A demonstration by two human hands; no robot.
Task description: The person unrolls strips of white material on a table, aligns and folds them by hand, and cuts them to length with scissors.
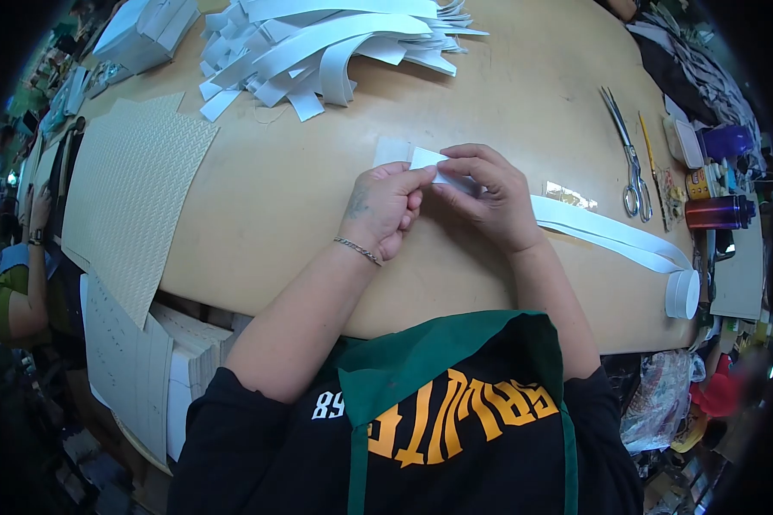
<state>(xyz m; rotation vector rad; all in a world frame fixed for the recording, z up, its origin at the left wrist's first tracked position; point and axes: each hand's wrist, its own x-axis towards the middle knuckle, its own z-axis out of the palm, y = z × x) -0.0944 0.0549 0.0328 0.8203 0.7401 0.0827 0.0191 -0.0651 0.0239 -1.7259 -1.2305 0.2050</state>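
Between my two hands, above the table, is the end of a white strip (426, 158). My left hand (382, 206) is closed, thumb and forefinger pinching the strip's near edge. My right hand (491, 190) curls its fingers and thumb over the other side of the same piece. A pale, see-through flat piece (392, 152) lies just behind my left fingers. From beneath my right wrist a white band (610, 230) runs in two layers to a small white roll (682, 294) at the right edge. Whether it joins the piece in my fingers is hidden.
A heap of white strips (335, 51) lies at the back of the table. Textured cream sheets (137, 172) cover the left side. Scissors (631, 163), a yellow pencil (650, 142) and a purple bottle (718, 213) are at right. Another person's arm (36, 249) shows far left.
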